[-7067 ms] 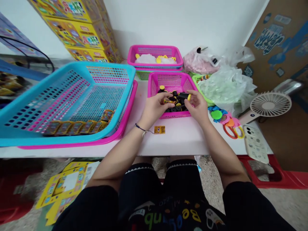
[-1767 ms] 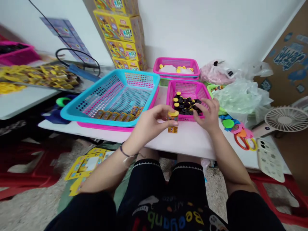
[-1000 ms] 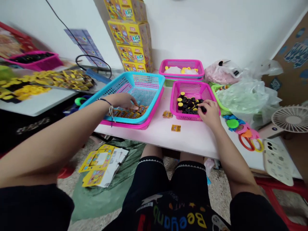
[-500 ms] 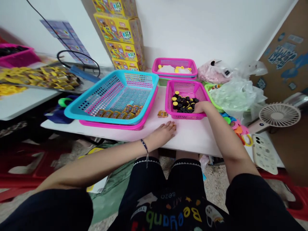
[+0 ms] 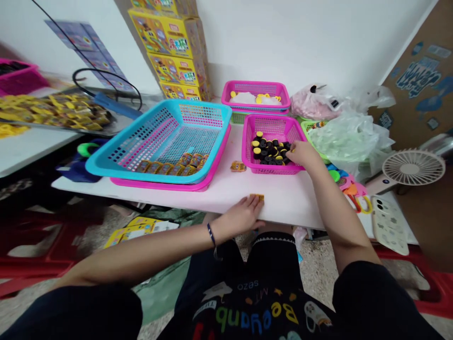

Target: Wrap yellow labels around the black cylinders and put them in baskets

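My left hand (image 5: 245,215) is at the table's front edge, its fingertips pressed on a small yellow-brown printed piece (image 5: 260,196), with the thumb lower, near the edge. My right hand (image 5: 304,156) is over the right front rim of the small pink basket (image 5: 272,170). Its fingers are pinched together, and a yellow bit shows at their tips, apparently the end of a black cylinder. Inside that basket lie several small black cylinders (image 5: 271,152), some with yellow ends. Another printed piece (image 5: 238,166) lies on the table left of the basket.
A large blue basket (image 5: 106,158) holding several printed cylinders (image 5: 166,169) stands on the left. Yellow boxes (image 5: 177,71) are stacked behind. Plastic bags (image 5: 354,137), a small fan (image 5: 413,167) and a phone (image 5: 390,225) are on the right. The white table's (image 5: 283,208) front edge is close to my legs.
My left hand has drawn back towards the table edge, and the printed piece now shows under its fingertips. My right hand has risen from among the cylinders to the basket's rim.
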`<state>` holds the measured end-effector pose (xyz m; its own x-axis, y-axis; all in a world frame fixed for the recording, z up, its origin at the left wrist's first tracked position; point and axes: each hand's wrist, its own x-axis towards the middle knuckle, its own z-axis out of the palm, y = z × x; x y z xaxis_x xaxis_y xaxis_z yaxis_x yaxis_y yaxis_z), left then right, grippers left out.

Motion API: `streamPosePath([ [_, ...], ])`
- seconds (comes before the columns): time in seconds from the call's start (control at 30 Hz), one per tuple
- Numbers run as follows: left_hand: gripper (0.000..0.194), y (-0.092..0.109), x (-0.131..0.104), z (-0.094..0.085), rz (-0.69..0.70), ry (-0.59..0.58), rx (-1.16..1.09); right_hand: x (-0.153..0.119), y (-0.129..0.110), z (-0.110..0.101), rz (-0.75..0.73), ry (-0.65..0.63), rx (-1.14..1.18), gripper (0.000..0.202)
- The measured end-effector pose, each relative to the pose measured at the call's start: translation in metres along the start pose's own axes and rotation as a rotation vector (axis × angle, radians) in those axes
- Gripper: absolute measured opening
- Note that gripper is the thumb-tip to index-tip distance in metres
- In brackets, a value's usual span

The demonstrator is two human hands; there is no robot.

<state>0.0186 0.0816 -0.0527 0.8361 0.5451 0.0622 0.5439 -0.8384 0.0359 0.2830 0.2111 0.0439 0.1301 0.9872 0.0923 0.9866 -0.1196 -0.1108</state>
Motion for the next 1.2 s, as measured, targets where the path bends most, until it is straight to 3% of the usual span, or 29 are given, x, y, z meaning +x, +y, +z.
streamPosePath([
  [0.13,0.048,0.026,-0.024,-0.014,0.1,-0.032,-0.094,-0.022,0.003,0.008,-0.011,0.242,0.17,0.039],
  [0.23,0.048,0.017,-0.021,-0.043,0.108,0.108,-0.272,-0.028,0.003,0.023,-0.122,0.424,0.349,0.037],
  [0.37,0.022,-0.017,0.021,-0.081,-0.022,0.564,-0.63,-0.033,0.003,0.035,-0.161,0.498,0.531,0.034],
  [0.43,0.01,-0.035,0.052,-0.09,-0.146,0.698,-0.708,-0.035,0.003,0.037,-0.162,0.515,0.605,0.034],
  [0.5,0.012,-0.051,0.083,-0.091,-0.305,0.751,-0.715,-0.035,0.003,0.04,-0.175,0.534,0.681,0.036],
  [0.57,0.021,-0.063,0.11,-0.088,-0.417,0.749,-0.676,-0.035,0.003,0.044,-0.181,0.55,0.799,0.039],
  [0.67,0.031,-0.072,0.13,-0.082,-0.444,0.714,-0.675,-0.032,0.003,0.05,-0.194,0.573,1.029,0.042],
  [0.83,0.04,-0.078,0.12,-0.072,-0.394,0.643,-0.674,-0.031,0.004,0.046,-0.26,0.548,1.284,0.059],
  [1.03,0.044,-0.077,0.108,-0.065,-0.388,0.435,-0.527,-0.034,0.005,0.039,-0.179,0.482,1.323,0.071],
  [1.2,0.05,-0.071,0.108,-0.066,-0.367,0.45,-0.528,-0.037,0.005,0.038,-0.234,0.391,1.28,0.069],
])
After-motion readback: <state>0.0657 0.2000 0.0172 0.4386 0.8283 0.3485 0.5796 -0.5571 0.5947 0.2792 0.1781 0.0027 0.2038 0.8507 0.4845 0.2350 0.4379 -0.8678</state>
